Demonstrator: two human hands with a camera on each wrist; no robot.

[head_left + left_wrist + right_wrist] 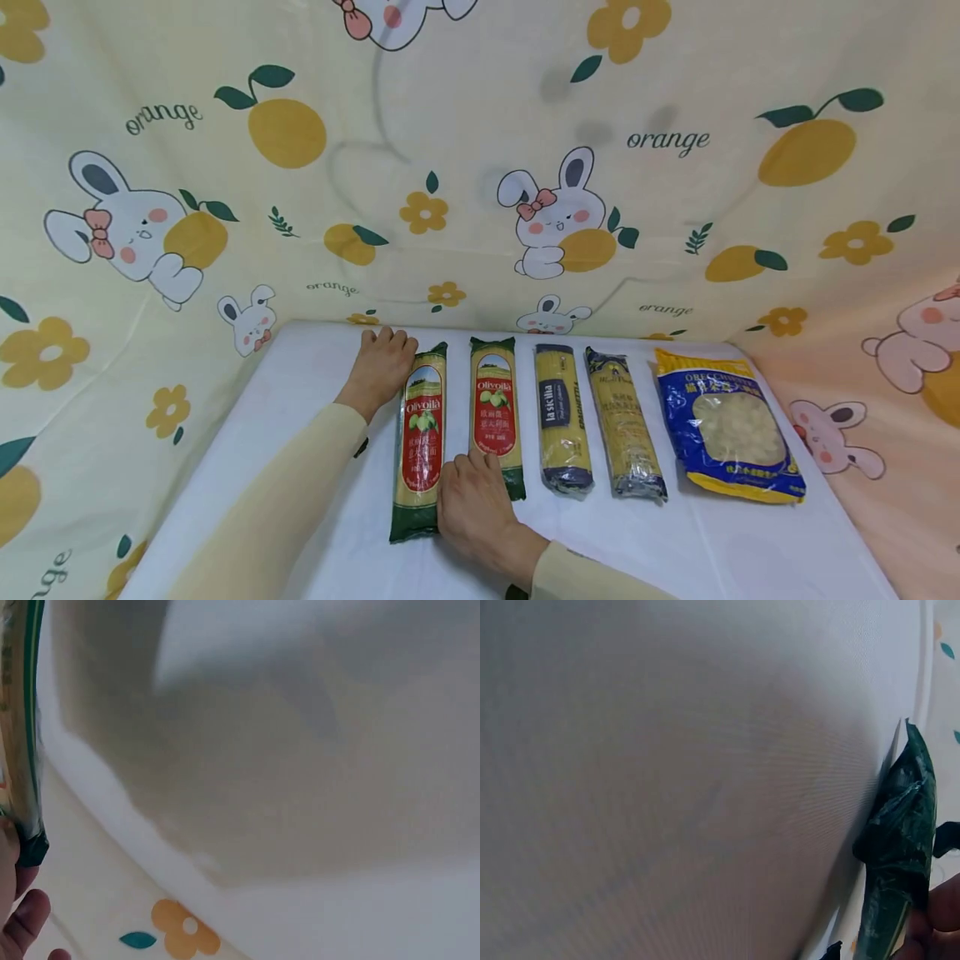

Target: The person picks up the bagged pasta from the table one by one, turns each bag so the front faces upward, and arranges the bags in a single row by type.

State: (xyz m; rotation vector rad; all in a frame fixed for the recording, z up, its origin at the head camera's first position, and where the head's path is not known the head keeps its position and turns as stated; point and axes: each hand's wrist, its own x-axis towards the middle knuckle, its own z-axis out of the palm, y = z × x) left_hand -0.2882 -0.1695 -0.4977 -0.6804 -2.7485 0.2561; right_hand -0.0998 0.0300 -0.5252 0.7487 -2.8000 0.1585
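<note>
The leftmost spaghetti packet (423,421), with a red Olivoilà label and green ends, stands nearly upright in the head view, tilted slightly. My left hand (381,367) grips its upper left edge near the top. Lower down, my right hand (480,508) pinches its right edge by the green bottom end. In the left wrist view, fingers (28,919) appear at the dark tip of the packet (16,712). The right wrist view has fingertips (946,907) against the crinkled green end (900,825). A second Olivoilà packet (495,400) lies just right, its lower part partly covered by my right hand.
Further right lie a La Sicilia spaghetti packet (558,417), another slim pasta packet (626,425) and a wide blue and yellow orecchiette bag (727,425). All rest on a white table (750,550). A printed cloth (465,117) hangs behind and at the sides.
</note>
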